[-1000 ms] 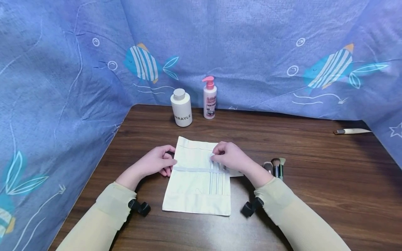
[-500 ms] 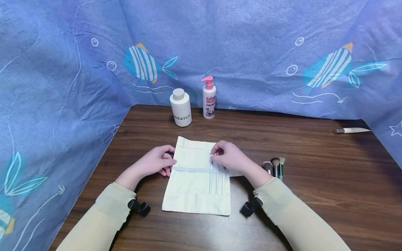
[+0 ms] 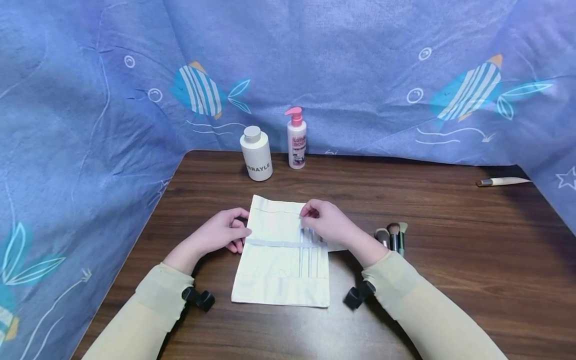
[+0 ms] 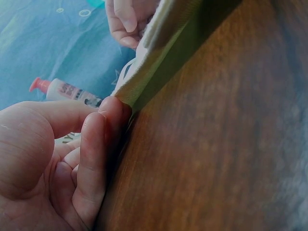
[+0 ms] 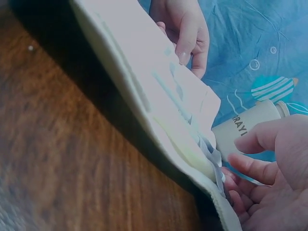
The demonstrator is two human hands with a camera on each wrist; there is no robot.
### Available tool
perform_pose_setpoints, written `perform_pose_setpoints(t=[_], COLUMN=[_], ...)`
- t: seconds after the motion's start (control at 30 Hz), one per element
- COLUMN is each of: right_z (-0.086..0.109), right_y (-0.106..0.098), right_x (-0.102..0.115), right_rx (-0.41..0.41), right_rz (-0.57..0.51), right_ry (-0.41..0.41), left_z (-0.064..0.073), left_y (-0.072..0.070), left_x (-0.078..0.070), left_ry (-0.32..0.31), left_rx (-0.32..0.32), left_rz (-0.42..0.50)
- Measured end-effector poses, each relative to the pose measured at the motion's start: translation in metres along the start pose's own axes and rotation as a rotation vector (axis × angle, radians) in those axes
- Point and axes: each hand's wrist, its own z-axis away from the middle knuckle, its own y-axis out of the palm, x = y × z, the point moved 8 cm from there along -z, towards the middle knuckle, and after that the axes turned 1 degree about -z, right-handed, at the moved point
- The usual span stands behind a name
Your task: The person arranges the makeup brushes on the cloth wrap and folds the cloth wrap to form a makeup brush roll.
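A white cloth brush roll (image 3: 270, 260) lies unfolded on the table, with a pale elastic band across its middle. Several slim pale sticks (image 3: 309, 262) stand side by side under the band, in the roll's right half. My left hand (image 3: 222, 232) pinches the roll's left edge between thumb and finger; the left wrist view shows the cloth edge (image 4: 144, 72) at the fingertips. Over the sticks' upper ends is my right hand (image 3: 328, 222), thumb and forefinger apart with nothing between them. In the right wrist view its other fingers (image 5: 231, 180) bend close beside the roll.
Several makeup brushes (image 3: 394, 237) lie beyond my right wrist, partly hidden. A pale-handled brush (image 3: 504, 181) rests at the far right edge. At the back stand a white bottle (image 3: 256, 155) and a pink-topped pump bottle (image 3: 297, 145), before a blue fish-print curtain (image 3: 351, 65).
My right thumb and forefinger have parted at the top of the sticks, and that hand has shifted slightly up and left. The left hand keeps its hold on the roll's edge.
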Motion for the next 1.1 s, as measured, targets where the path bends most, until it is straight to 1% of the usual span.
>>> perform_pose_setpoints(t=[0.17, 0.33, 0.4, 0.53, 0.73, 0.97, 1.1], right_z=[0.0, 0.001, 0.002, 0.003, 0.014, 0.026, 0.036], right_y=[-0.005, -0.014, -0.016, -0.019, -0.035, -0.054, -0.066], right_x=[0.001, 0.003, 0.004, 0.006, 0.007, 0.003, -0.003], right_rx=[0.005, 0.005, 0.006, 0.008, -0.026, -0.055, -0.066], right_rz=[-0.026, -0.056, -0.057, -0.049, -0.082, -0.015, -0.006], right_ry=[-0.001, 0.017, 0.02, 0.01, 0.01, 0.017, 0.022], left_z=[0.0, -0.001, -0.001, -0.001, -0.003, -0.003, -0.003], left_y=[0.001, 0.0, -0.001, -0.001, 0.0, -0.001, -0.001], left_x=[0.003, 0.001, -0.001, 0.001, -0.003, -0.002, 0.0], left_ry=[-0.006, -0.005, -0.002, -0.015, -0.001, -0.006, -0.004], left_rx=[0.002, 0.002, -0.001, 0.002, 0.008, 0.007, 0.008], left_rz=[0.004, -0.003, -0.006, -0.009, -0.01, -0.013, -0.009])
